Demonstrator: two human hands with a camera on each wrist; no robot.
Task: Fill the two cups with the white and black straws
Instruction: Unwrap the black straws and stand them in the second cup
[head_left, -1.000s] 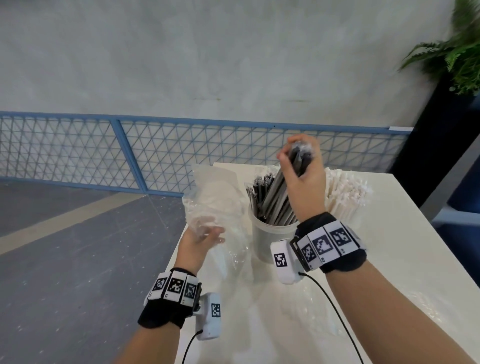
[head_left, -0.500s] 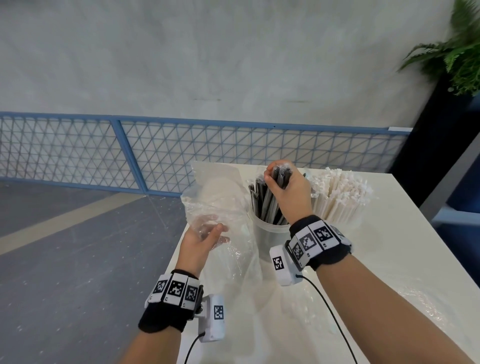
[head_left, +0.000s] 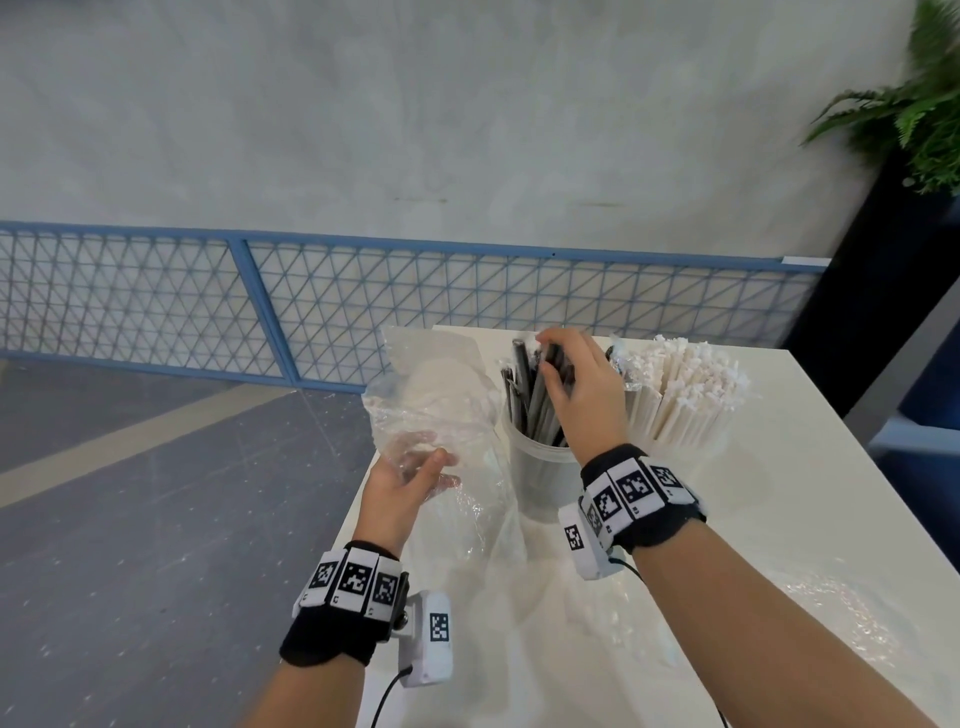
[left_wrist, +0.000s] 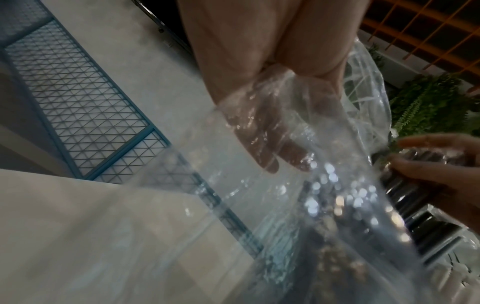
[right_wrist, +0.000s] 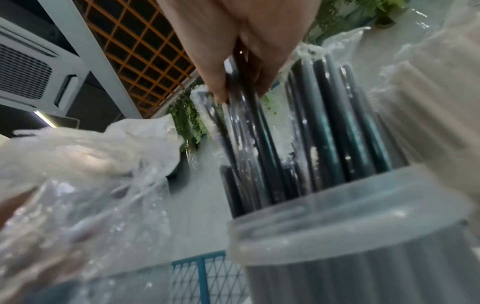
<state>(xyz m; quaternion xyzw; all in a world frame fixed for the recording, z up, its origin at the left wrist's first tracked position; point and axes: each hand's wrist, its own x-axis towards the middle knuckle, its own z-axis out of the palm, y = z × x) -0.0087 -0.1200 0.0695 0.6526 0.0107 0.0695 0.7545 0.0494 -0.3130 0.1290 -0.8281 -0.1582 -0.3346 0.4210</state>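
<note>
Fingers of the right hand (head_left: 582, 384) pinch black straws (head_left: 530, 400) in a translucent cup (head_left: 540, 467) – its base hidden; left hand (head_left: 410, 480) grips crinkled clear plastic bag (head_left: 431, 395).

black straws (head_left: 530, 400) upright in cup (head_left: 540, 473), white straws (head_left: 691, 389) alongside

No words, brand names or numbers can be read anywhere. Only square black-and-white coded markers are seen, printed on the wristbands (head_left: 356, 579) (they are patterns, not lettering) and camera housings (head_left: 439, 626).
</note>
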